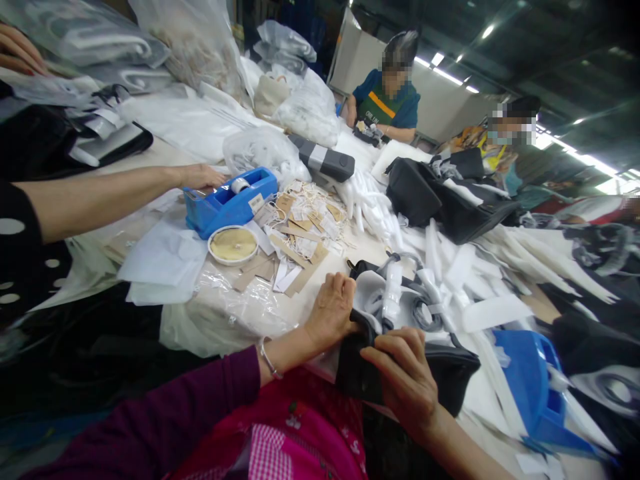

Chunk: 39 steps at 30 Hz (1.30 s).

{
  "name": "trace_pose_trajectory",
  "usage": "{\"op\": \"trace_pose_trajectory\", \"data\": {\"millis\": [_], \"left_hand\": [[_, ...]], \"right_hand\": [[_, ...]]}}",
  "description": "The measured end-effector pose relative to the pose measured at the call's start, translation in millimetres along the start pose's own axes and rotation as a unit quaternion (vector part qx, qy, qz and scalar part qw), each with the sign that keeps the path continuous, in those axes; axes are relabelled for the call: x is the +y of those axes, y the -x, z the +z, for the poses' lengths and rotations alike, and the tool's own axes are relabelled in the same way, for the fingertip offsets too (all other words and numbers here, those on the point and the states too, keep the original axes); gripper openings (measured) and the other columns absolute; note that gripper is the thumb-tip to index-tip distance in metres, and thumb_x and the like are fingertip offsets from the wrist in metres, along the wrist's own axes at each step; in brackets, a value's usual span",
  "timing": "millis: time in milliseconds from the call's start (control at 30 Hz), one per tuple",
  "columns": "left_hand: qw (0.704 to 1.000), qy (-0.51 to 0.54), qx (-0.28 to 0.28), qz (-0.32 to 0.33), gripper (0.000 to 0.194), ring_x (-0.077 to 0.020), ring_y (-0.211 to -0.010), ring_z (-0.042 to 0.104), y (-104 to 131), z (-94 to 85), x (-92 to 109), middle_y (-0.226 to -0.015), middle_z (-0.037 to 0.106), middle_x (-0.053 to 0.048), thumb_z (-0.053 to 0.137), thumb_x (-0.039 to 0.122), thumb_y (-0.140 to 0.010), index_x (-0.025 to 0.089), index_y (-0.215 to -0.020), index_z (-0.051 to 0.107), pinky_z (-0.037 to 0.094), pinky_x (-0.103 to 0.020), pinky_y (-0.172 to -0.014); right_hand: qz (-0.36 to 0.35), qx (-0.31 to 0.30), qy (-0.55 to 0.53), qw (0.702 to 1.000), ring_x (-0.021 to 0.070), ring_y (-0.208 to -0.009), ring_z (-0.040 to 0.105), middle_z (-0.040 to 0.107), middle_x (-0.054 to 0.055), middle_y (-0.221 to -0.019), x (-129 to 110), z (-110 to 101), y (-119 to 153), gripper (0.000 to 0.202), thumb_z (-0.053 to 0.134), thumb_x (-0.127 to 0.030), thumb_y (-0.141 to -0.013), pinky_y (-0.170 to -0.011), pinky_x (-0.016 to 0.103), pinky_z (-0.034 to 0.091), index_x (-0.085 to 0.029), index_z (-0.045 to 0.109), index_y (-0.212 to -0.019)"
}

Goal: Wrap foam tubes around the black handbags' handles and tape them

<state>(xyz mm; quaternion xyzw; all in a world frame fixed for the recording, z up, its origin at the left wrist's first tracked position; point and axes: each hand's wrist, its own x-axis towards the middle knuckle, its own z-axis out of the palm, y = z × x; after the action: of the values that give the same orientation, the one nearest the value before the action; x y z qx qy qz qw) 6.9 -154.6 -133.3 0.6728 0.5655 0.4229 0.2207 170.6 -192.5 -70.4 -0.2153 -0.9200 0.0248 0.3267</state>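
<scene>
A black bag (450,373) rests at the table's near edge, in front of my body. My left hand (333,310) is closed on the bag's upper edge at its left side. Just to the right, my right hand (407,370) pinches the same edge, with the thumb and fingers pressed together. Behind my hands, a strap bundle wrapped in white material (393,293) lies at the bag's opening, beside a grey coiled strap (425,312). My palms hide part of the bag's front.
Blue tape dispensers stand at left (230,200) and right (537,387). Tags with strings (305,223) lie beyond a round yellow container (233,245). A co-worker's hand (200,177) touches the left dispenser. Black bags (440,193), white strips and plastic bags lie farther back, near two people.
</scene>
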Motion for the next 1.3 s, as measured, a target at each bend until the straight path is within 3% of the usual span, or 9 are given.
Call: {"op": "trace_pose_trajectory", "data": {"millis": [100, 200, 300, 433, 567, 833, 1100, 1200, 1300], "left_hand": [[0.994, 0.084, -0.005, -0.075, 0.026, -0.0223, -0.09, 0.047, 22, -5.4, 7, -0.088, 0.048, -0.003, 0.065, 0.017, -0.068, 0.02, -0.083, 0.044, 0.041, -0.039, -0.085], [0.941, 0.293, -0.057, -0.157, 0.004, -0.0155, -0.073, 0.052, 49, -10.4, 15, -0.076, 0.053, 0.001, 0.052, 0.022, -0.083, 0.018, -0.083, 0.051, 0.044, -0.03, -0.072], [0.89, 0.418, -0.067, -0.169, 0.023, -0.0163, -0.084, 0.057, 75, -8.4, 21, -0.089, 0.061, -0.002, 0.047, 0.033, -0.089, 0.017, -0.101, 0.059, 0.045, -0.028, -0.076], [0.882, 0.443, -0.076, -0.14, 0.045, -0.0204, -0.096, 0.056, 93, 4.1, 24, -0.104, 0.063, -0.004, 0.069, 0.038, -0.076, 0.018, -0.115, 0.058, 0.045, -0.03, -0.084], [0.892, 0.421, -0.086, -0.143, 0.05, -0.0204, -0.089, 0.056, 88, 13.1, 23, -0.096, 0.064, -0.002, 0.081, 0.034, -0.062, 0.017, -0.106, 0.062, 0.046, -0.03, -0.08], [0.929, 0.354, -0.04, -0.098, 0.027, -0.0205, -0.092, 0.053, 78, 16.3, 28, -0.095, 0.056, -0.003, 0.08, 0.025, -0.062, 0.017, -0.084, 0.067, 0.043, -0.031, -0.082], [0.945, 0.307, -0.112, -0.012, 0.01, -0.0176, -0.086, 0.052, 35, -24.5, 20, -0.083, 0.053, -0.001, 0.064, 0.01, -0.073, 0.016, -0.08, 0.067, 0.04, -0.028, -0.077], [0.948, 0.292, -0.127, -0.007, 0.014, -0.0191, -0.089, 0.054, 25, -30.0, 7, -0.09, 0.058, -0.002, 0.063, 0.01, -0.072, 0.016, -0.084, 0.068, 0.042, -0.03, -0.082], [0.94, 0.319, -0.121, -0.007, 0.02, -0.0208, -0.098, 0.055, 25, -29.3, -3, -0.102, 0.061, -0.004, 0.063, 0.014, -0.075, 0.018, -0.093, 0.068, 0.043, -0.032, -0.089]], "right_hand": [[0.007, 0.003, -0.007, 1.0, 0.0199, -0.086, 0.05, 0.06, 0.008, -0.088, 0, 2, 1, 0.025, 0.048, 0.0, -0.085, -0.079, 0.042, 0.039, -0.015, 0.064, -0.098], [0.021, -0.002, -0.013, 1.0, 0.0204, -0.087, 0.049, 0.059, 0.008, -0.088, 1, 3, 2, 0.025, 0.047, 0.0, -0.086, -0.077, 0.042, 0.04, -0.014, 0.063, -0.099], [0.017, 0.014, -0.009, 1.0, 0.0205, -0.085, 0.049, 0.059, 0.009, -0.086, 1, 4, 1, 0.022, 0.047, -0.003, -0.087, -0.074, 0.04, 0.041, -0.014, 0.064, -0.097], [-0.001, 0.014, -0.012, 1.0, 0.0208, -0.083, 0.05, 0.059, 0.009, -0.084, 1, 7, 0, 0.02, 0.047, -0.009, -0.089, -0.07, 0.038, 0.042, -0.015, 0.064, -0.095], [-0.002, -0.006, -0.023, 1.0, 0.0208, -0.082, 0.049, 0.059, 0.01, -0.085, 1, 8, -1, 0.02, 0.044, -0.011, -0.091, -0.068, 0.038, 0.044, -0.015, 0.064, -0.096], [0.011, -0.012, -0.047, 0.999, 0.0197, -0.081, 0.046, 0.057, 0.009, -0.084, 0, 5, -8, 0.017, 0.047, -0.005, -0.088, -0.068, 0.036, 0.044, -0.014, 0.061, -0.092], [0.071, -0.009, -0.028, 0.997, 0.0177, -0.076, 0.045, 0.053, 0.005, -0.078, 1, -1, -46, 0.018, 0.05, -0.002, -0.085, -0.066, 0.033, 0.041, -0.016, 0.06, -0.083], [0.072, -0.077, -0.022, 0.994, 0.0198, -0.081, 0.047, 0.054, 0.006, -0.082, 11, 2, -59, 0.015, 0.05, -0.005, -0.086, -0.068, 0.034, 0.041, -0.017, 0.059, -0.085], [-0.001, -0.185, -0.025, 0.982, 0.0227, -0.094, 0.05, 0.059, 0.008, -0.095, 27, 2, -69, 0.011, 0.055, -0.013, -0.086, -0.08, 0.039, 0.04, -0.018, 0.059, -0.095]]}}
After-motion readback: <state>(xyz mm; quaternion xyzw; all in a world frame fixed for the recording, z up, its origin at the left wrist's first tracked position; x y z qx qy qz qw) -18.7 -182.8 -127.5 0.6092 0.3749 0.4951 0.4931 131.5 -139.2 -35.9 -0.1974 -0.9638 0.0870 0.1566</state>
